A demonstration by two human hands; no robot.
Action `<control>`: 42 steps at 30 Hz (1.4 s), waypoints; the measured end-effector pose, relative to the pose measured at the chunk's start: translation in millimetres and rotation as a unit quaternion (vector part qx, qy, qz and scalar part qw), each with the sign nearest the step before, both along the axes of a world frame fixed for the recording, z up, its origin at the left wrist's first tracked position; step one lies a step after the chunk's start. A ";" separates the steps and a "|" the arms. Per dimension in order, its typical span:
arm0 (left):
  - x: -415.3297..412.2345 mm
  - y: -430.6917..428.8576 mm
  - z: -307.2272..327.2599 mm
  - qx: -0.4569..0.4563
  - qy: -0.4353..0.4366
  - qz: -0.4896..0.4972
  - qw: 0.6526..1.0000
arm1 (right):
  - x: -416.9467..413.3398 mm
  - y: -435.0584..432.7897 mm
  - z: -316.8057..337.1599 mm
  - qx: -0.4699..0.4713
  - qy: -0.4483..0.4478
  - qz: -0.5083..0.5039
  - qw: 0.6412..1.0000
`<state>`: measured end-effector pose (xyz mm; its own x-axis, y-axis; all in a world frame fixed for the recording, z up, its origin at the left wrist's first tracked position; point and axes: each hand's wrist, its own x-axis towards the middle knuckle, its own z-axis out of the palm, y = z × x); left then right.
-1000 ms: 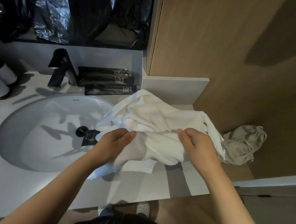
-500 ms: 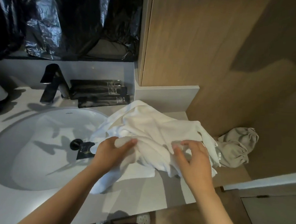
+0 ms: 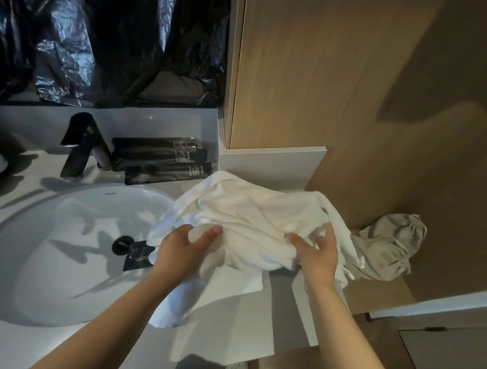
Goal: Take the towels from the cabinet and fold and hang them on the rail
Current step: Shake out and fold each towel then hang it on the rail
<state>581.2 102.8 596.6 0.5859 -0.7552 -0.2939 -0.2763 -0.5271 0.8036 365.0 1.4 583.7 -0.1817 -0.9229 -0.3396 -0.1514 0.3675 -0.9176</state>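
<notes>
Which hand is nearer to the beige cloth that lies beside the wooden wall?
The right hand. It rests on the white towel, just left of the beige cloth. The left hand grips the towel's far side, near the sink.

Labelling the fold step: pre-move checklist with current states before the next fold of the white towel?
1. Left hand pinches white towel: ok.
2. Right hand gripping it: not ok, fingers spread on top.
3. Towel laid flat: not ok, bunched.
4. Towel clear of sink: not ok, one edge overhangs the basin.
5. Towel apart from grey cloth: not ok, touching.
6. Rail in view: not ok.
</notes>
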 end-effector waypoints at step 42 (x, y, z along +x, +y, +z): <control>21.2 -61.0 89.8 -0.089 0.065 0.007 0.994 | -10.0 -93.5 150.1 -0.085 0.191 0.323 0.923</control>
<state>602.4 41.9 686.3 0.5633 -0.7937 -0.2297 -0.1582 -0.3764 0.9128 355.0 -92.1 733.8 0.3492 -0.9146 -0.2041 -0.6128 -0.0581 -0.7881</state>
